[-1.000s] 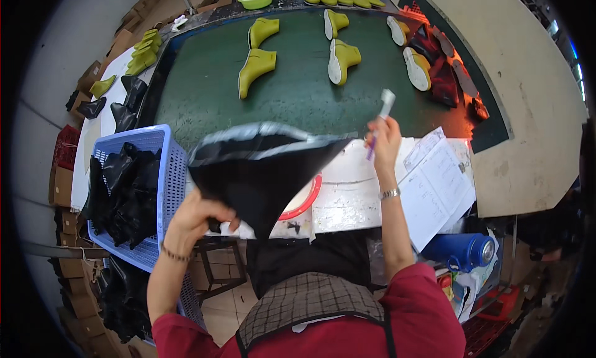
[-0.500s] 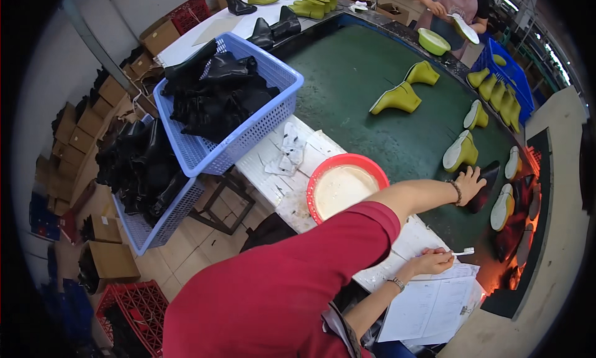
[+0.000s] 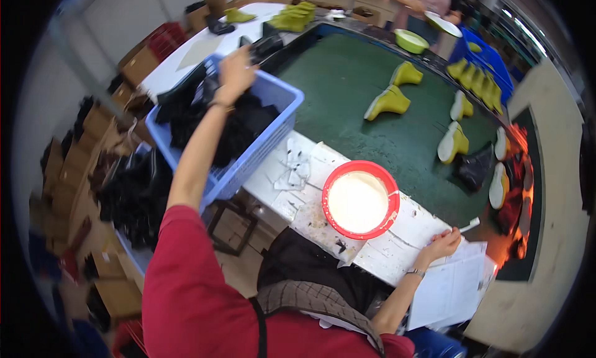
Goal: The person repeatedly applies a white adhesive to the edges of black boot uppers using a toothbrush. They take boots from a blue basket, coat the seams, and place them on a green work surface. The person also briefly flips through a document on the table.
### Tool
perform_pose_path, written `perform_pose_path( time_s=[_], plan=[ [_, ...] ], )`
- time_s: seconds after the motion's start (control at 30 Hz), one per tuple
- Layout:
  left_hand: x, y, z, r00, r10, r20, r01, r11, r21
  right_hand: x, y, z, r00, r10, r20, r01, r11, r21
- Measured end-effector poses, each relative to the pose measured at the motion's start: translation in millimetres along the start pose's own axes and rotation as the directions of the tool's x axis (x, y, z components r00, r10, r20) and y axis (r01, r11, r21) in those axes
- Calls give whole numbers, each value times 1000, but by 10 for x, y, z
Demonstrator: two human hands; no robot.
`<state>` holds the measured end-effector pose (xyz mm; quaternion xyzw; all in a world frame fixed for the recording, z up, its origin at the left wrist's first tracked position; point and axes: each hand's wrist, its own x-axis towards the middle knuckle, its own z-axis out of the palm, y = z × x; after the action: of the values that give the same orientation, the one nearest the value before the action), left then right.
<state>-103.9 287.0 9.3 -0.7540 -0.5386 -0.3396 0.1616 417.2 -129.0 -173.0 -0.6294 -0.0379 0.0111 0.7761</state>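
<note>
My left hand (image 3: 236, 75), blurred by motion, is over the far side of a blue plastic basket (image 3: 287, 119) piled with black boots (image 3: 248, 119). Its fingers are smeared, so any grip on a boot cannot be told. My right hand (image 3: 444, 243) is closed on a small white brush (image 3: 470, 224), held above the near edge of the green belt. Between my arms a red basin (image 3: 393, 215) of creamy white liquid stands on a white bench (image 3: 406, 252). A dark boot (image 3: 475, 168) is on the belt beside a yellow-green boot form with a white sole (image 3: 453, 142).
Several yellow-green forms and dark boots lie on the green belt (image 3: 347, 91), some near a glowing orange opening (image 3: 518, 190) at right. Paper sheets (image 3: 450, 283) lie below my right hand. Across the belt, a person (image 3: 428, 4) holds a white-soled form above a green bowl (image 3: 411, 41).
My left hand has swung from the dark boot on the belt across to the blue basket at left, leaving that boot behind. My right hand still holds the brush. The view has shifted slightly.
</note>
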Motion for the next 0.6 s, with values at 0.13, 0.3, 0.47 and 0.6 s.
perform_pose_path(
  time_s=[0.13, 0.3, 0.47, 0.6],
  plan=[
    [-179, -845, 320, 775, -581, 248, 424, 770, 477, -365, -124, -206, 968, -102, 231, 121, 990, -70],
    [-622, -2888, -215, 836, -540, 96, 416, 738, 532, -713, -386, 158, 848, -92, 522, 132, 990, -40],
    [-88, -2112, 151, 893, -434, 116, 390, 878, 278, -830, -643, 173, 832, -131, 539, 197, 978, -67],
    [125, -1356, -106, 954, -290, 75, 288, 957, 27, -914, -844, 198, 749, -189, 635, 328, 938, -107]
  ],
)
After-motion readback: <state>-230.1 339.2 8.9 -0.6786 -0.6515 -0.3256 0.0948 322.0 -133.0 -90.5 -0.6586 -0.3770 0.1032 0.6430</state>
